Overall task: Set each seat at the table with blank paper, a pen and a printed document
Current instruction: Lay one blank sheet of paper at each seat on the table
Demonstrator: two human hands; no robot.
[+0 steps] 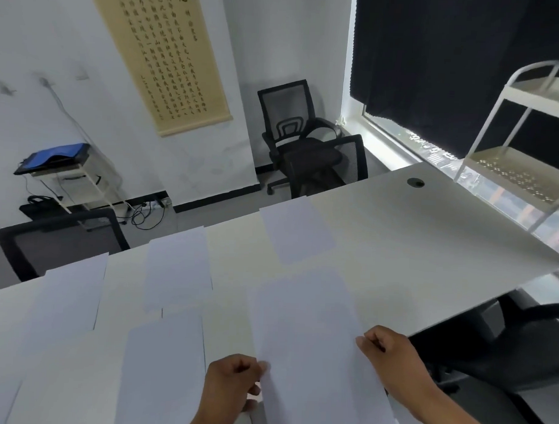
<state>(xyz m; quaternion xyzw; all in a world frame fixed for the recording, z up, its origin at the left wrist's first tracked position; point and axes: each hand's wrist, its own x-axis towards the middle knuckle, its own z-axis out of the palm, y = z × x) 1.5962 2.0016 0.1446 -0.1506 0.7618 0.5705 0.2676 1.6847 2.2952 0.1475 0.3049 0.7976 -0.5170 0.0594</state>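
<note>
A blank white sheet point(311, 343) lies over the near right part of the white table point(429, 236). My left hand point(232, 384) pinches its left edge and my right hand point(393, 355) pinches its right edge. Several more blank sheets lie on the table: one far middle point(296, 231), one centre point(178, 271), one at left point(69, 296) and one near my left hand point(161, 372). I see no pen and no printed document.
Black mesh chairs stand at the far side point(330, 163), at the left point(58, 239) and at the right under the table edge point(527, 341). A white metal rack point(521, 141) stands at the table's right end. A printer cart point(64, 169) and cables sit by the wall.
</note>
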